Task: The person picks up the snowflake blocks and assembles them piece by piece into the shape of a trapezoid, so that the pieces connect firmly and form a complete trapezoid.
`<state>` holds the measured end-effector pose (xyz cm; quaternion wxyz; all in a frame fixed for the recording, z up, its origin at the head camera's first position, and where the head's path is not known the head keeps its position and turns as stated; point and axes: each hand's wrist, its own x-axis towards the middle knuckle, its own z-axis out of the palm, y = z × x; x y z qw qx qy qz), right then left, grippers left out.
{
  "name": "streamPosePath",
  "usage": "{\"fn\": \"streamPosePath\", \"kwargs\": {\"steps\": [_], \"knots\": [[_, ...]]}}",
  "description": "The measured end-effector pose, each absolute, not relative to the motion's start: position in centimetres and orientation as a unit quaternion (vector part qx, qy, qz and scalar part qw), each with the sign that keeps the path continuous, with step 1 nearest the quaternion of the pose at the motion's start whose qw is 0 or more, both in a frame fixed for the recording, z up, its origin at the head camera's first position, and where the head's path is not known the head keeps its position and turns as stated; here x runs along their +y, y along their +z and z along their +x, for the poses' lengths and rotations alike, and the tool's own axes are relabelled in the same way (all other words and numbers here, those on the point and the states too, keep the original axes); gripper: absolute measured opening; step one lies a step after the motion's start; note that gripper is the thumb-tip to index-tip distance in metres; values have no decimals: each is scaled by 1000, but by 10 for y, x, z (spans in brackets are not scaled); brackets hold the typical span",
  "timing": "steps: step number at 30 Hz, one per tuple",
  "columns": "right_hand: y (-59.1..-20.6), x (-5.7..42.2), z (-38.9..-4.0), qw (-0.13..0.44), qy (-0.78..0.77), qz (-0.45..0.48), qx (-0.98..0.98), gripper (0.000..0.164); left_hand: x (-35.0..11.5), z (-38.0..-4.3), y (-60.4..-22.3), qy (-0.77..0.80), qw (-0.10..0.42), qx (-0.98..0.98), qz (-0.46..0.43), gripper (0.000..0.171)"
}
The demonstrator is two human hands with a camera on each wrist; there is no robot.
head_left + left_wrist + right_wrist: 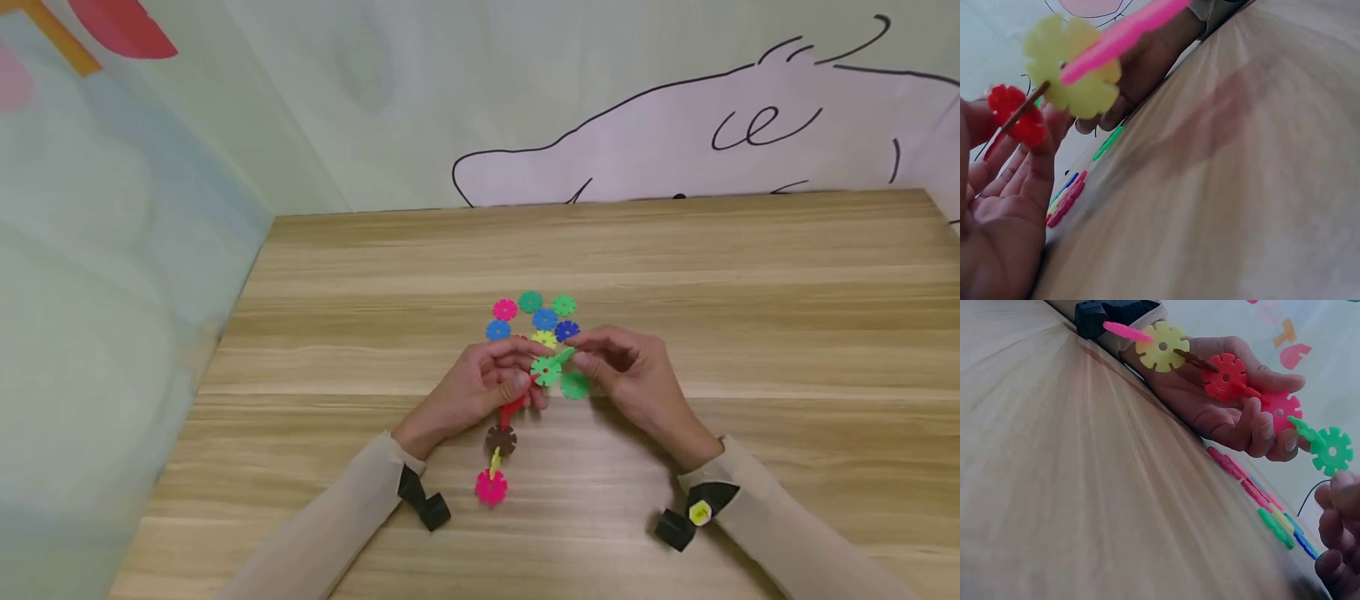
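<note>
My left hand (487,385) holds a chain of slotted plastic discs, its fingers and thumb around the red and pink middle part. The lower end hangs toward me, with a brown disc (501,440), a yellow disc (1072,69) and a pink disc (491,487). At the upper end a green disc (545,371) is joined to another green disc (1332,451). My right hand (637,375) pinches that outermost green disc at its edge between thumb and forefinger. In the right wrist view the chain runs along the left palm above the table.
Several loose discs lie flat on the wooden table (337,333) just beyond the hands, among them a teal disc (530,302), a dark blue disc (567,332) and a light green disc (575,385). A wall with a line drawing (675,133) borders the far table edge.
</note>
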<state>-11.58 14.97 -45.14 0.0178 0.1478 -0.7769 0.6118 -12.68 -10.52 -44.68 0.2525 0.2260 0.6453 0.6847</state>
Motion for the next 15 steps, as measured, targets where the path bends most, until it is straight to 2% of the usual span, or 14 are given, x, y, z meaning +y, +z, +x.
{"fn": "streamPosePath", "kwargs": {"steps": [4,8,12,15], "knots": [[-452,153,-109,37,559,140,-817,16,-105,-127,-447,689,212,661,210,56],[-454,156,-102,67,484,189,-852,23,-105,-127,-449,677,172,691,188,46],[-456,156,-101,88,429,243,-866,34,-105,-127,-449,672,162,701,176,42],[-457,155,-101,83,411,256,-871,36,-105,-127,-449,677,164,696,176,42]]}}
